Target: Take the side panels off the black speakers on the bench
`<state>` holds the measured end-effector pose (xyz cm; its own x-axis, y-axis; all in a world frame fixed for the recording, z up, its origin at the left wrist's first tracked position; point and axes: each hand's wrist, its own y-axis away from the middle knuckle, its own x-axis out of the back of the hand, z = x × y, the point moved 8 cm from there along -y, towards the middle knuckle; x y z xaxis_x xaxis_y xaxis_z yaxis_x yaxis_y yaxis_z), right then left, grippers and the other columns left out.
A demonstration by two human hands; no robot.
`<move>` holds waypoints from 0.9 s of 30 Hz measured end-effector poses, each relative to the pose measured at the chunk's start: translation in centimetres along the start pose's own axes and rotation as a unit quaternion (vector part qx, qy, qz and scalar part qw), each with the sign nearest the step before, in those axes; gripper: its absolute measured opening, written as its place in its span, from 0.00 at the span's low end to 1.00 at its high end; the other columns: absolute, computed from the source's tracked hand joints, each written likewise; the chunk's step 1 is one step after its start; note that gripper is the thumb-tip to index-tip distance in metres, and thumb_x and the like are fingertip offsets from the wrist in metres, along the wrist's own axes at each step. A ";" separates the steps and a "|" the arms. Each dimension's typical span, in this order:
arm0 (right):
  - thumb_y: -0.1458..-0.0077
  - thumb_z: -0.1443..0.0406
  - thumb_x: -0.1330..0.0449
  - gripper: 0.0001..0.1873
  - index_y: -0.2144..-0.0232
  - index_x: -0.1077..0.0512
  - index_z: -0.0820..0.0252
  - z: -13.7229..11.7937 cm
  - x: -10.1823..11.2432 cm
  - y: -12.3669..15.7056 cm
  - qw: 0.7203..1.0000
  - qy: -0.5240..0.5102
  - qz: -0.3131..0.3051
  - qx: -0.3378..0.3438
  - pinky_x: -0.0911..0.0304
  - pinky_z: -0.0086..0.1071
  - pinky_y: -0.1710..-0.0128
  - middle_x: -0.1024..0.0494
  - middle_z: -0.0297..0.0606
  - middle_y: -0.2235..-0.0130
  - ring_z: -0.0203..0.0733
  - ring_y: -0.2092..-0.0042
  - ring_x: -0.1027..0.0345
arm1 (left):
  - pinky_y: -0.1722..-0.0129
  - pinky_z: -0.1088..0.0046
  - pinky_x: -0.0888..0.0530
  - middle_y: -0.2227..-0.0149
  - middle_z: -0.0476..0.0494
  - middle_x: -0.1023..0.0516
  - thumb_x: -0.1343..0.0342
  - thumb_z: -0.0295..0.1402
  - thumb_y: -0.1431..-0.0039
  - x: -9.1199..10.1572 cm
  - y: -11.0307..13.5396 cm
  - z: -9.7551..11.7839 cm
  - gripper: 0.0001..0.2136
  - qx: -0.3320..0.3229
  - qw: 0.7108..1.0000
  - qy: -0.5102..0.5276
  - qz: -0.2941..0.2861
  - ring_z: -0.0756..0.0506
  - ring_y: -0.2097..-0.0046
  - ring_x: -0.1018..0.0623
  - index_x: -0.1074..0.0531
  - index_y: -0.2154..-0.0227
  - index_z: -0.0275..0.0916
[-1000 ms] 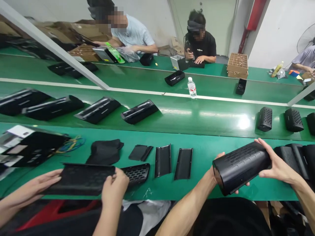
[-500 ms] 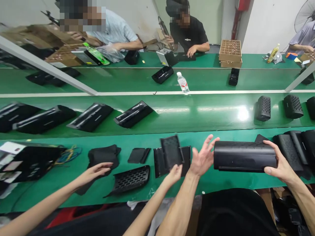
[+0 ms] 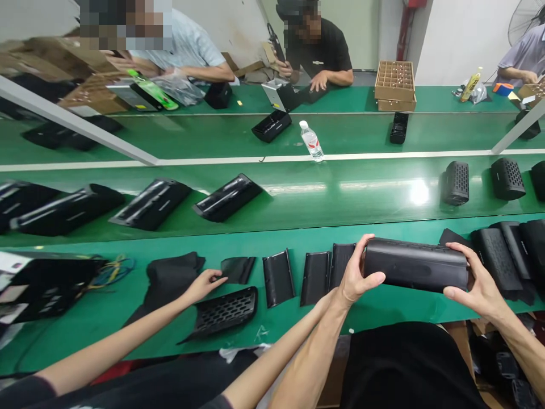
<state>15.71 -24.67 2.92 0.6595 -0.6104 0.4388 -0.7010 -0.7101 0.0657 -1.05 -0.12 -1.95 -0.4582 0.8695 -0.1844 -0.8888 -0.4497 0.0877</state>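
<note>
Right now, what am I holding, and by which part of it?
Your left hand and right hand hold a black speaker body, one hand gripping each end.

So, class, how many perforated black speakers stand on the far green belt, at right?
3: one speaker, a second to its right, a third cut off by the picture's edge; more may lie beyond.

Left hand [image 3: 360, 272] and right hand [image 3: 474, 284] face each other in a closed two-handed grip, fingers [image 3: 366, 245] curled, thumbs [image 3: 374, 277] nearest the body. Left forearm [image 3: 315, 346] runs toward 1 o'clock, right forearm [image 3: 517, 346] toward 11 o'clock.
</note>
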 end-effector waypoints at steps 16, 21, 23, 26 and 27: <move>0.53 0.40 0.29 0.54 0.31 0.40 0.55 8.8 -5.2 -0.1 0.969 -0.074 -0.080 -0.222 0.31 0.47 0.42 0.28 0.51 0.37 0.61 0.41 0.29 | 0.30 0.50 0.34 0.33 0.28 0.27 0.33 0.63 0.54 2.5 -0.7 -10.1 0.54 0.143 0.985 -0.038 0.088 0.26 0.31 0.30 0.35 0.31 0.31; 0.63 0.47 0.21 0.52 0.38 0.32 0.56 10.2 -6.1 -0.6 0.956 -0.082 -0.058 -0.277 0.29 0.46 0.50 0.23 0.44 0.50 0.54 0.54 0.26 | 0.35 0.50 0.27 0.39 0.30 0.21 0.30 0.59 0.51 3.6 -1.7 -11.6 0.44 0.167 0.978 -0.056 0.110 0.27 0.36 0.24 0.27 0.36 0.35; 0.64 0.47 0.21 0.47 0.43 0.28 0.54 11.0 -6.9 -1.3 0.951 -0.123 -0.036 -0.282 0.29 0.45 0.48 0.22 0.42 0.50 0.54 0.52 0.26 | 0.39 0.54 0.24 0.40 0.31 0.19 0.32 0.59 0.48 4.6 -2.1 -11.6 0.40 0.173 0.974 -0.066 0.130 0.30 0.39 0.21 0.24 0.38 0.37; 0.63 0.44 0.23 0.41 0.50 0.27 0.53 13.0 -7.8 -4.2 0.932 -0.191 0.005 -0.308 0.25 0.48 0.51 0.21 0.42 0.53 0.54 0.54 0.25 | 0.50 0.61 0.19 0.38 0.32 0.21 0.46 0.60 0.35 7.7 -1.8 -11.1 0.34 0.183 0.958 -0.091 0.203 0.36 0.45 0.17 0.27 0.37 0.40; 0.61 0.42 0.25 0.38 0.51 0.27 0.53 13.8 -7.9 -5.9 0.923 -0.213 0.022 -0.319 0.23 0.50 0.54 0.21 0.42 0.54 0.53 0.55 0.24 | 0.53 0.63 0.18 0.38 0.32 0.21 0.52 0.59 0.31 9.2 -1.3 -10.7 0.33 0.186 0.947 -0.107 0.239 0.37 0.47 0.17 0.28 0.36 0.40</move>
<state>18.35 -20.48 -13.30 0.5791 -0.8123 0.0699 -0.6568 -0.4140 0.6302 -4.06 6.29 -14.28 -0.7643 0.6243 0.1617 -0.5028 -0.7339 0.4567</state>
